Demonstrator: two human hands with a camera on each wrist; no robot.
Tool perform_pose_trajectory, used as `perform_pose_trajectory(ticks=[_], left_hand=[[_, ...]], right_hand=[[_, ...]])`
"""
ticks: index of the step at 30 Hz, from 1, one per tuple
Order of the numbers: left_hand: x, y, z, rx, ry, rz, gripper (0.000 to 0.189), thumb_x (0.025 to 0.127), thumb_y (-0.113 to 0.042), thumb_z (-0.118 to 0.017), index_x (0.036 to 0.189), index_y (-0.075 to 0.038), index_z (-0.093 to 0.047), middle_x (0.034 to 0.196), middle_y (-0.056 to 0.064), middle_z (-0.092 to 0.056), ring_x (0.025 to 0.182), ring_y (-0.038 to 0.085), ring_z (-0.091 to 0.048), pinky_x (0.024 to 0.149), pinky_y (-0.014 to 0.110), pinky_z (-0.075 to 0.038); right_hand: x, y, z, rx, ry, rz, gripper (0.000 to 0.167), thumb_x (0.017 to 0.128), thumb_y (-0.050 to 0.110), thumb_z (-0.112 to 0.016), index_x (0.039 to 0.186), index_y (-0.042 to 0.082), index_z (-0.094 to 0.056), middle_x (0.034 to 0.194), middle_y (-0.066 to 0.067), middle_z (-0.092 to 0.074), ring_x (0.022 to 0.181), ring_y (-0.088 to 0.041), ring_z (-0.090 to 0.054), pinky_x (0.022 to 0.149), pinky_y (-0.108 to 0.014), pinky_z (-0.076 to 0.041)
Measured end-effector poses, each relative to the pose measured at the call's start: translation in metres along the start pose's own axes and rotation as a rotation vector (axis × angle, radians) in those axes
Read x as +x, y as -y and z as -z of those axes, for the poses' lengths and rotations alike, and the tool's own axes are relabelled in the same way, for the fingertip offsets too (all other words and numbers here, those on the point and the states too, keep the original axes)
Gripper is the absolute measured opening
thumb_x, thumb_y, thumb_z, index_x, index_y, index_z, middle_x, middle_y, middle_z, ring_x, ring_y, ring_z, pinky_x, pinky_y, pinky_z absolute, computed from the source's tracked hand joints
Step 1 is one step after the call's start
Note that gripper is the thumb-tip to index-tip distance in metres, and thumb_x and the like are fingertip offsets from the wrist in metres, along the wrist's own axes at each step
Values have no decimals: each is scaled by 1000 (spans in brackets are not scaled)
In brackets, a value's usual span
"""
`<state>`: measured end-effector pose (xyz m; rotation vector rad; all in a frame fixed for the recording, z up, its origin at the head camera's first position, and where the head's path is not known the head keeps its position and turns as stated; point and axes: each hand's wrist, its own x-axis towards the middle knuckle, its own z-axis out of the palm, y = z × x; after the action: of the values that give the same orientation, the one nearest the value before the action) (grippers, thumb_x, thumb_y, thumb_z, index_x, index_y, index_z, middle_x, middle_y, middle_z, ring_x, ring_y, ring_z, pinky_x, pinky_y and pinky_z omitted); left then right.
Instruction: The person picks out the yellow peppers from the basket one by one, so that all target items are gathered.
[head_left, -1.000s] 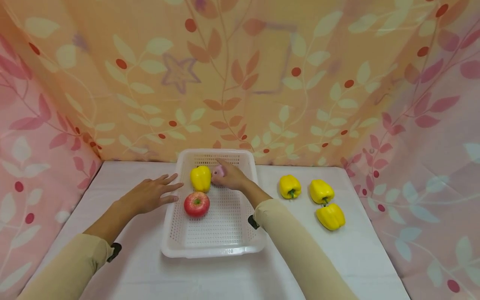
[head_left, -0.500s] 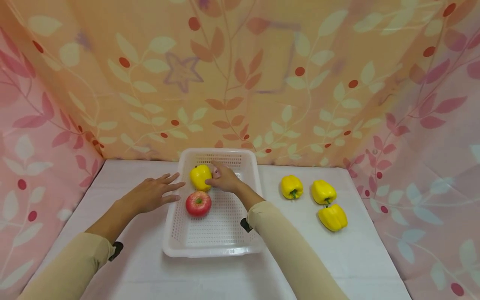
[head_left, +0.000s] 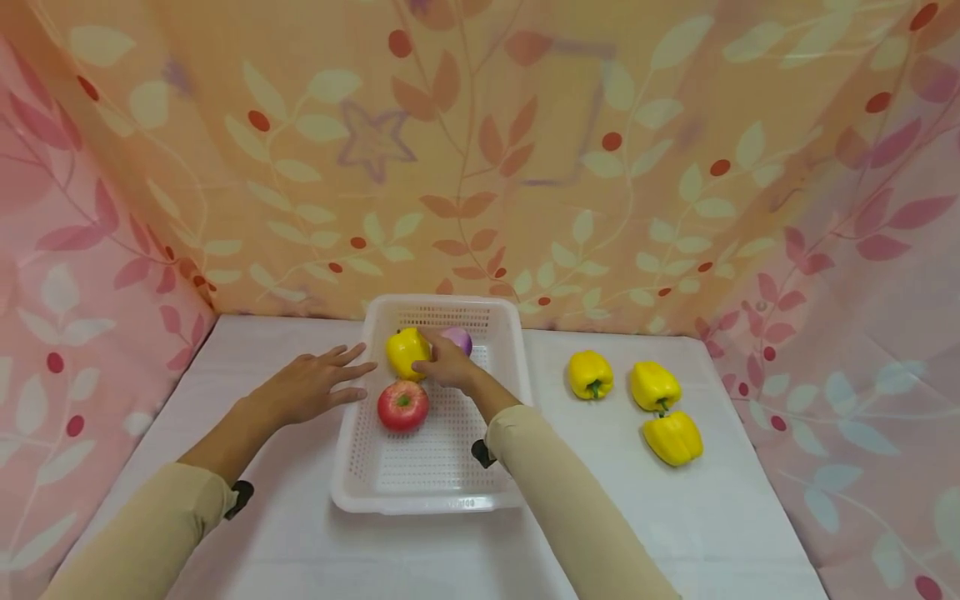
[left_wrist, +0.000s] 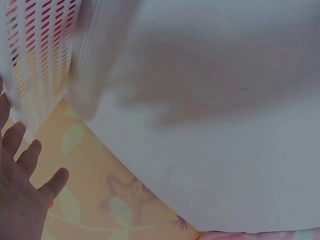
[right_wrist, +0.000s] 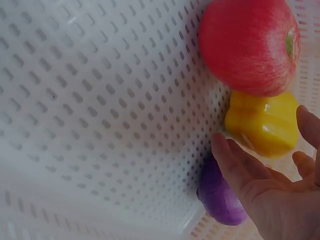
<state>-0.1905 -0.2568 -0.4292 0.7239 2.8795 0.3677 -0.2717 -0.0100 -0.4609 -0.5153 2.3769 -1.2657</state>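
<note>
A white plastic basket (head_left: 450, 502) stands on the table, holding a red apple (head_left: 402, 406), a yellow bell pepper (head_left: 405, 353) and a purple onion (head_left: 457, 339). My right hand (head_left: 447, 364) is inside it, between onion and pepper, with thumb and fingers spread loosely at the pepper's right side. In the right wrist view the fingers reach round the pepper (right_wrist: 265, 122), and the onion (right_wrist: 220, 195) is partly hidden behind them. My left hand (head_left: 318, 383) holds nothing; its fingers are spread at the basket's left rim.
Three more yellow bell peppers lie on the white table right of the basket: one pepper (head_left: 589, 375) apart, another pepper (head_left: 655, 386) touching a third pepper (head_left: 672, 438). A floral curtain (head_left: 480, 167) encloses the table at the back and sides.
My right hand has let go of the onion, which now shows behind it, and has shifted left to the pepper in the basket. That pepper has tilted slightly. My left hand stays put.
</note>
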Motion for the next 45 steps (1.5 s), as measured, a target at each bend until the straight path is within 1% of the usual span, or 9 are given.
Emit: perform_pose_trajectory(ticks=[2,4,8,14,21,28,36,39,45], left_hand=[[0,0,0,2,-6,-2,58,98,-50,-55,147,-19,-51,157,17,-35,141,47,-34,103,70,-34],[0,-1,1,-8,-7,0,57,98,-48,-57,147,-19,-51,157,17,-35,141,47,-34,103,70,-34],[0,-1,2,-7,4,2,57,99,-47,-57,147,-19,-50,157,17,-34,141,47,-33,104,70,-33],[0,-1,2,6,2,-8,56,99,-45,-57,147,-18,-51,157,17,-35,141,47,-34,103,70,-34],[-2,0,1,-3,-7,-16,56,99,-45,-58,147,-17,-52,156,18,-36,141,47,-35,102,70,-35],[0,0,0,-5,-7,-16,55,99,-43,-59,147,-18,-51,157,18,-36,141,47,-35,102,69,-35],[2,-2,-1,-5,-12,-28,55,99,-44,-58,146,-18,-52,156,17,-36,141,47,-35,102,69,-36],[1,-2,0,-3,-13,-29,55,99,-45,-57,146,-18,-52,156,18,-37,141,46,-35,102,69,-36],[0,-1,2,9,-9,-27,56,100,-47,-55,146,-17,-52,157,18,-36,141,46,-35,102,69,-35]], right_hand=[[2,-2,-3,7,3,1,68,96,7,-63,156,10,-31,157,-12,-38,139,-29,-41,116,-38,-31],[3,-3,-5,7,7,-6,67,97,8,-62,157,13,-31,160,-9,-34,144,-27,-35,119,-40,-25],[2,-3,-8,0,30,-31,69,99,9,-59,159,21,-28,161,-5,-32,144,-25,-36,120,-41,-24],[2,-3,-10,-2,31,-45,70,99,8,-58,159,24,-26,161,-4,-32,144,-26,-36,120,-42,-23],[5,-6,-15,45,-24,-43,71,96,1,-58,157,25,-31,160,-7,-34,144,-26,-35,118,-41,-27],[3,-3,-15,-25,-91,-23,70,94,-3,-59,156,18,-34,156,-13,-39,129,-32,-50,108,-42,-43],[1,-7,-10,-71,-163,-34,64,97,1,-60,154,17,-39,153,-14,-44,132,-31,-51,107,-41,-44],[2,-9,-6,-79,-160,-23,62,97,0,-60,153,16,-40,153,-13,-45,130,-28,-52,107,-39,-44],[-2,2,7,-105,-91,36,60,97,-1,-59,153,12,-40,151,-16,-45,128,-30,-54,103,-38,-48]])
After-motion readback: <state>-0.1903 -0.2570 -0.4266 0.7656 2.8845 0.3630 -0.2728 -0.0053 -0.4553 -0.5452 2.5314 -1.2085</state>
